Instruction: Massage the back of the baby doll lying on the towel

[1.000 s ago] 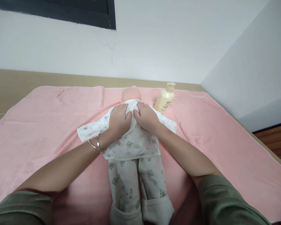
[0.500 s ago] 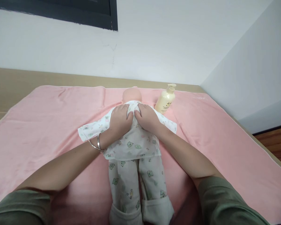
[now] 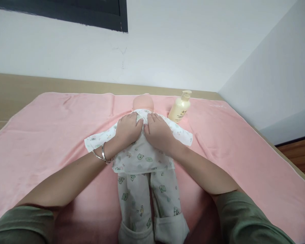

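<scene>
A baby doll (image 3: 143, 101) lies face down with its bald head away from me, in a white printed top (image 3: 144, 159) and matching trousers (image 3: 138, 200). On the left of its upper back rests my left hand (image 3: 128, 128), laid flat with the thumb out to the side. My right hand (image 3: 158, 132) lies open on the right side of the upper back, its thumb close to the left one. Both palms press on the cloth and hide part of the shoulders. The sleeves spread out to either side.
Beneath the doll a pink blanket (image 3: 53, 135) covers a wooden surface (image 3: 27, 84). A cream pump bottle (image 3: 179, 107) stands right of the doll's head. White walls (image 3: 180, 44) rise behind and to the right, with a dark frame (image 3: 91, 15) at upper left.
My left hand has slid slightly left on the doll's back, and my right hand has shifted slightly left and turned, with its thumb closer in. The doll and bottle stay in place.
</scene>
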The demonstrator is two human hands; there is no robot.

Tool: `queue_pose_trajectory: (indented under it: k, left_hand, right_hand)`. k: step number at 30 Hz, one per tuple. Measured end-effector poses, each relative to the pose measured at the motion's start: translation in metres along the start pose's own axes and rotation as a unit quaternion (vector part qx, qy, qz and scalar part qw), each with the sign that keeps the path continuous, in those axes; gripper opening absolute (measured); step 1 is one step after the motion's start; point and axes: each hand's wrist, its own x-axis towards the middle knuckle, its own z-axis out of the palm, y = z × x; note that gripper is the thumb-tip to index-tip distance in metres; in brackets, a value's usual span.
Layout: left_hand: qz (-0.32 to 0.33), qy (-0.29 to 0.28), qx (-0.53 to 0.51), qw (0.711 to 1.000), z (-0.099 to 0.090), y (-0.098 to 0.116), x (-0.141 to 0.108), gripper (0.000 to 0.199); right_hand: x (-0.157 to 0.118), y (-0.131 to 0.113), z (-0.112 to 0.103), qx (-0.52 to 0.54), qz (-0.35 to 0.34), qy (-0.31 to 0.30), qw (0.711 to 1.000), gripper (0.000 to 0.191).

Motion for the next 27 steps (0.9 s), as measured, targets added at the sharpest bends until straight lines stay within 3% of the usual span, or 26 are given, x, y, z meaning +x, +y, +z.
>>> queue_pose_trajectory:
  k: [5, 12, 17, 22, 27]
  left_hand:
    - [-0.001, -0.003, 0.006, 1.000, 0.001, -0.002, 0.002, 0.029]
    - [0.103, 0.058, 0.142, 0.983, 0.000, 0.016, -0.028, 0.034]
    - [0.061, 0.036, 0.095, 0.993, -0.002, 0.012, -0.019, 0.028]
    - [-0.006, -0.034, -0.006, 0.999, -0.002, -0.006, 0.006, 0.031]
    - [0.029, -0.014, 0.031, 0.999, 0.002, -0.006, 0.003, 0.033]
  right_hand:
    - [-0.010, -0.009, -0.003, 0.006, -0.040, 0.004, 0.999, 0.052]
    - [0.021, 0.022, -0.003, 0.114, 0.042, -0.055, 0.991, 0.043]
    - [0.017, 0.016, 0.002, 0.063, 0.037, -0.046, 0.996, 0.051]
    - [-0.004, 0.001, 0.005, 0.018, 0.001, 0.001, 1.000, 0.051]
    - [-0.003, 0.003, 0.000, 0.042, 0.015, -0.016, 0.999, 0.047]
